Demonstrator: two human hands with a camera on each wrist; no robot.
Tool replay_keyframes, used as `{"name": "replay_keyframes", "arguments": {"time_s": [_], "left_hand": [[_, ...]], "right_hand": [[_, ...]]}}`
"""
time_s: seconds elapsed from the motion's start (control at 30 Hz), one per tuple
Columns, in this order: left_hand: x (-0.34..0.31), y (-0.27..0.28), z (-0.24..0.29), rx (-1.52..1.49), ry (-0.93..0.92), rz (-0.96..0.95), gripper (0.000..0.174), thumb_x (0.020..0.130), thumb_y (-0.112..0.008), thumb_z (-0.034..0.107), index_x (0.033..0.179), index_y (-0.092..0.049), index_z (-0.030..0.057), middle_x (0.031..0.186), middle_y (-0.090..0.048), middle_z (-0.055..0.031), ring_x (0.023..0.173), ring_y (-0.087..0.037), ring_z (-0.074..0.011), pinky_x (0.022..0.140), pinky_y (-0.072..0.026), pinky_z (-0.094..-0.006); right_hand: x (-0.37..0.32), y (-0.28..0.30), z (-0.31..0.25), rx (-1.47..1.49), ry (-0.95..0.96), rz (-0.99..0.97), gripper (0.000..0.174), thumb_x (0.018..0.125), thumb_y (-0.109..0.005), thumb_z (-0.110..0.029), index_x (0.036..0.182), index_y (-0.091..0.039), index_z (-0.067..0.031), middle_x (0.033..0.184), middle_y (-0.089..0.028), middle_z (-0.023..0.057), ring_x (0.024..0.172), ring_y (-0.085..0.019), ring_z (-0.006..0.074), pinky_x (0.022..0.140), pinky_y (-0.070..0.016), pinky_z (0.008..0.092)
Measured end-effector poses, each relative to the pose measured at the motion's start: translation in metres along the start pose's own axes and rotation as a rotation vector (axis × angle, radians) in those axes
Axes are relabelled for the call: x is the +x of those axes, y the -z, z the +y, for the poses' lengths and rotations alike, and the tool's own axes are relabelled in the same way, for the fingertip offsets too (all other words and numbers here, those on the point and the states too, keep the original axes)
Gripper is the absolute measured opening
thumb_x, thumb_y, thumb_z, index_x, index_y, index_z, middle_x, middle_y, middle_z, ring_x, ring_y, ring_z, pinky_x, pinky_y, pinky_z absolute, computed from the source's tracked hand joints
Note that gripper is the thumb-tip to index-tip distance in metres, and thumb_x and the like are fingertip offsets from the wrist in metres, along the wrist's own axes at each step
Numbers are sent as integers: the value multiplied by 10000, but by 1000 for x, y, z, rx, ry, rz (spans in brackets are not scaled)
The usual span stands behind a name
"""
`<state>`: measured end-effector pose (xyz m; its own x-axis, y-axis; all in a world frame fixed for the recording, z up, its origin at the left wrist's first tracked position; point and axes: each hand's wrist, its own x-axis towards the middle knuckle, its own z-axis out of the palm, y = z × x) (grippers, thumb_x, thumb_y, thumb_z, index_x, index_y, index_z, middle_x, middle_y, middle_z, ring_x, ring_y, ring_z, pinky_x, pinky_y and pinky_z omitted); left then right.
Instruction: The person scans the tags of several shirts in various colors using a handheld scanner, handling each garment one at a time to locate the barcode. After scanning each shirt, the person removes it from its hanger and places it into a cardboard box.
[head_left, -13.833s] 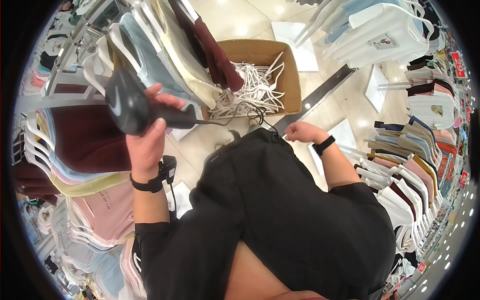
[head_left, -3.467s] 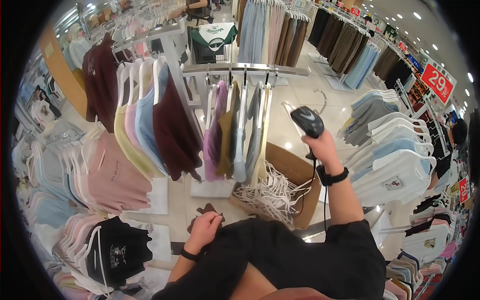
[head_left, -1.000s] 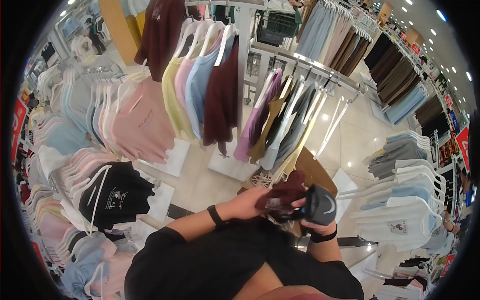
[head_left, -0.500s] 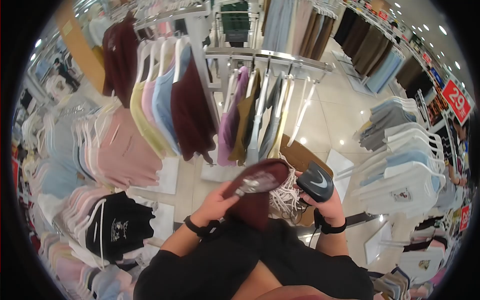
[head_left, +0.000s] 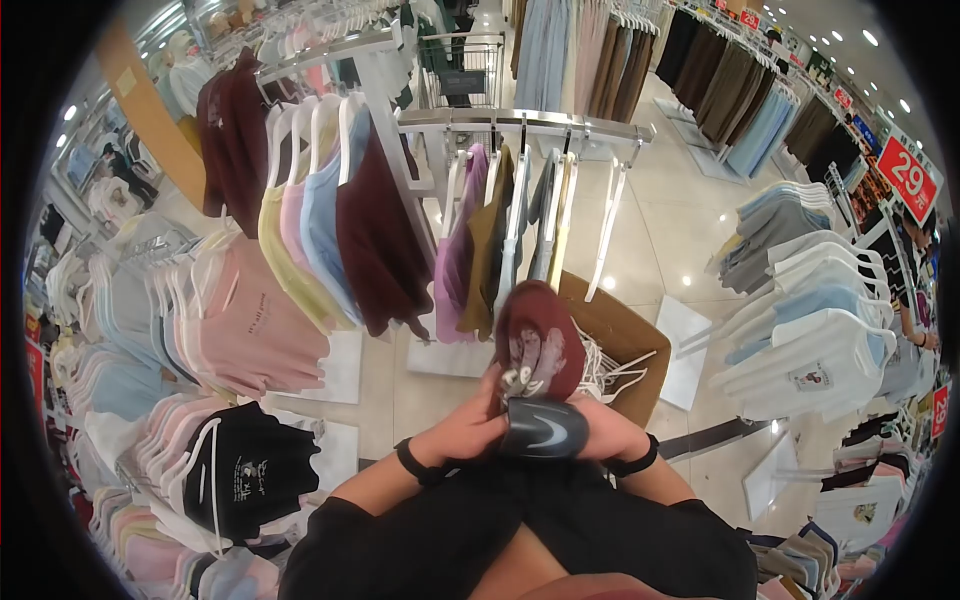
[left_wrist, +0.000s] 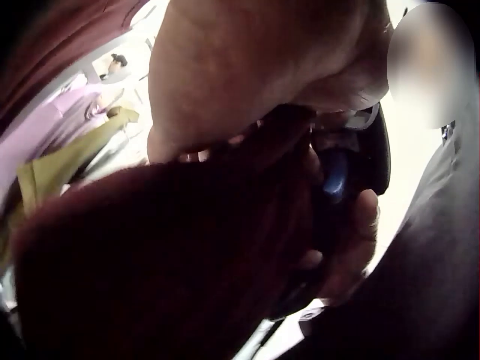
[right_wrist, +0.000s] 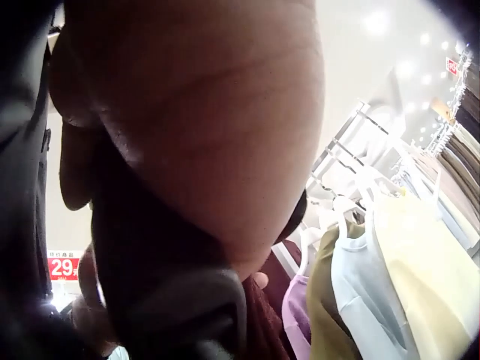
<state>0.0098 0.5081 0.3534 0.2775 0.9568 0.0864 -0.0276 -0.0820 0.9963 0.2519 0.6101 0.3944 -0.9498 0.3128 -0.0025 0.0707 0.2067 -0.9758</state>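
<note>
My left hand (head_left: 462, 432) grips a bunched maroon garment (head_left: 550, 312) in front of my body, its pale print facing up in the head view. My right hand (head_left: 605, 430) holds a black handheld barcode scanner (head_left: 540, 430) turned across toward the left hand, close below the print. Seen from the left wrist, the dark cloth (left_wrist: 150, 247) fills the lower middle, and a blue glint shows on the scanner (left_wrist: 367, 150) beyond it, with right-hand fingers (left_wrist: 356, 247) around its handle. The right wrist view has the scanner's dark handle (right_wrist: 172, 277) beneath the palm.
Ahead stands a metal rack (head_left: 530, 122) with hanging tops and bare white hangers (head_left: 606, 230). Below it is a cardboard box (head_left: 640, 360) of loose hangers. Racks of clothes flank both sides, including a pink top (head_left: 262, 325) at left and white shirts (head_left: 815, 365) at right.
The scanner, in my left hand at first and later in my right, has now swung left against the garment. The maroon garment has shifted right and up in the last half second.
</note>
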Motion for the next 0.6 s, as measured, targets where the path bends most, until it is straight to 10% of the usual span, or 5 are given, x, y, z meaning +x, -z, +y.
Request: {"name": "replay_keyframes", "arguments": {"time_s": [0.1, 0.23, 0.6], "left_hand": [[1, 12, -5, 413, -177, 32, 604, 998, -546, 129, 1560, -340, 42, 1536, -417, -157, 1394, -437, -258, 1156, -345, -393], [-17, 33, -11, 49, 11, 90, 475, 1019, -576, 202, 1459, -496, 45, 1443, -536, -117, 1271, -536, -219, 1096, -412, -367], [-116, 88, -194, 607, 719, 255, 502, 981, -612, 442, 1277, -647, 38, 1156, -717, -172, 1056, -686, -309, 942, -530, -396]], "right_hand": [[-2, 1, -2, 12, -29, 85, 537, 800, -801, -151, 1285, -623, -3, 1288, -639, 171, 1188, -608, 292, 1059, -436, 386], [-19, 3, 5, 120, -48, 272, 610, 794, -821, -173, 1323, -582, 16, 1258, -657, 149, 1156, -622, 263, 1019, -461, 381], [-52, 29, 1, 31, -50, 489, 616, 734, -852, -18, 1295, -601, 37, 1225, -710, 101, 1047, -679, 158, 933, -527, 315]]}}
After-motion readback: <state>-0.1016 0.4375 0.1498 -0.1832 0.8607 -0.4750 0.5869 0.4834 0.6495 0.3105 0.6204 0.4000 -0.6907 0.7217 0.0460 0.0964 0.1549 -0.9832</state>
